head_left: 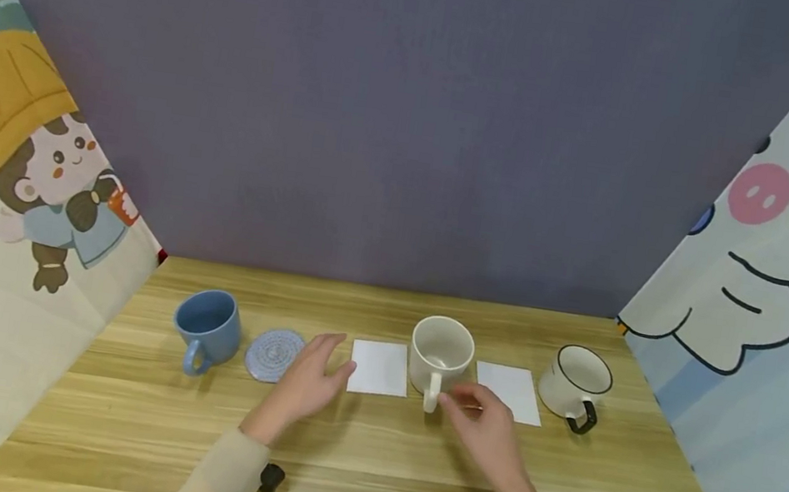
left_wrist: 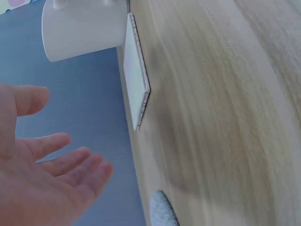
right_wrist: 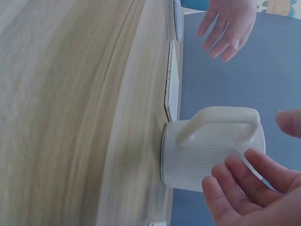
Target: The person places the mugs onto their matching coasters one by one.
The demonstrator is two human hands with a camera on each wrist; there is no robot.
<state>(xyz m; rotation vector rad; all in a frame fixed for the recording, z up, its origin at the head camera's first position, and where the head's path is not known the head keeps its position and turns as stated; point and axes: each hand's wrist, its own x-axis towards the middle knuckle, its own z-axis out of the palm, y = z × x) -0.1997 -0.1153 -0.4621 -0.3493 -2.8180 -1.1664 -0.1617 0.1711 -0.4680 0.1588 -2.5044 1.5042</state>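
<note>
Standing upright on the wooden table (head_left: 371, 465) between the left square coaster (head_left: 380, 368) and the right square coaster (head_left: 516, 391), the white mug (head_left: 427, 360) has its handle (head_left: 433, 393) turned toward the person, probably an easy angle for the right hand (head_left: 485, 435). That hand's fingers are loosely extended beside the handle, thumb apart, clasping nothing; whether a fingertip touches the mug, I cannot tell. The left hand (head_left: 307, 381) hovers near the round coaster (head_left: 272, 353), fingers relaxed and holding nothing (perhaps to leave the other hand room).

Farther out, the blue mug (head_left: 210, 329) sits left of the round coaster and the black-handled mug (head_left: 566, 386) right of the right square coaster. All 3 handles point roughly toward the near side, which seems to suit hands arriving from there.

From the head view, the left hand covers part of the round coaster, and the right hand hides a corner of the right square coaster. The left wrist view cuts off the white mug at the top and the round coaster at the bottom. A pale sliver at the right wrist view's lower edge is too small to identify.
</note>
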